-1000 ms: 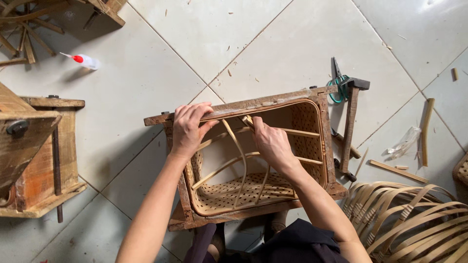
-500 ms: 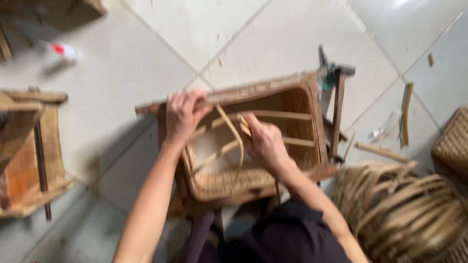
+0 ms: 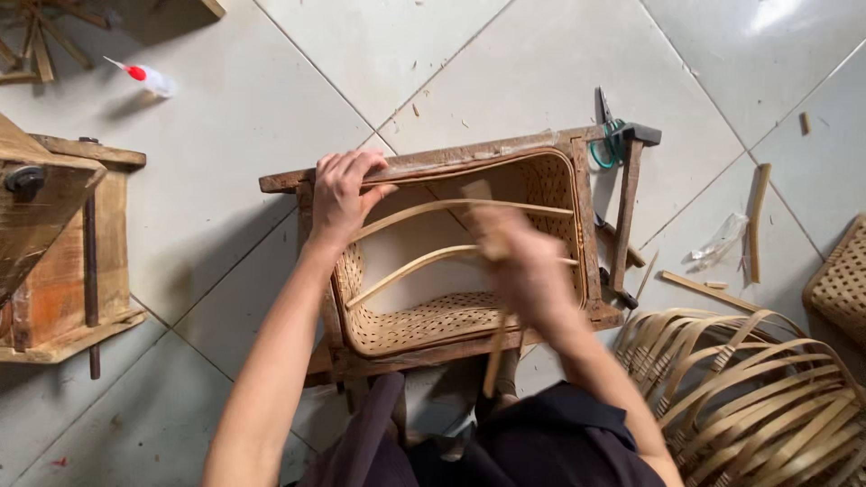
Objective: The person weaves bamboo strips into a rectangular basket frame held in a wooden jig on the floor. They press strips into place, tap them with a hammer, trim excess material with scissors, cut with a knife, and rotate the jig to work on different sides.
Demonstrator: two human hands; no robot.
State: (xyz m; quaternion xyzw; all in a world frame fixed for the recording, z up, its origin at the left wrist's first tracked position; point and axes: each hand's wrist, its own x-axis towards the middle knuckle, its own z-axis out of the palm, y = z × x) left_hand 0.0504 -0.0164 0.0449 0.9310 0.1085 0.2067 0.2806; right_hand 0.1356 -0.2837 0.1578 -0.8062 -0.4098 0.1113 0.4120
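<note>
A rectangular wooden frame (image 3: 577, 194) sits on the tiled floor (image 3: 505, 63) at the centre of the frame, with a half-woven basket (image 3: 424, 326) seated inside it. The left hand (image 3: 341, 194) clamps the frame's upper-left rail, fingers (image 3: 361, 167) curled over the edge and gripping wood and basket rim together. The right hand (image 3: 523, 266) is over the basket's middle, blurred by motion; it appears to be closed around a thin bamboo strip (image 3: 496, 356) that runs down towards the lower edge of the basket, though how the fingers sit on it cannot be told.

To do this well, the rim hand should press firmly so the frame does not rock, while the strip is fed smoothly along the curve of the two bent ribs (image 3: 424, 261) without kinking it.

Both forearms come up from the bottom of the frame, the left nearly straight, the right bent inward at the wrist.

Pliers with green handles (image 3: 606, 135) lie at the frame's upper-right corner. A heap of split bamboo strips (image 3: 749, 397) fills the lower right, a small glue tube (image 3: 149, 79) lies at the upper left, and a wooden stand (image 3: 63, 243) sits at the left edge.
</note>
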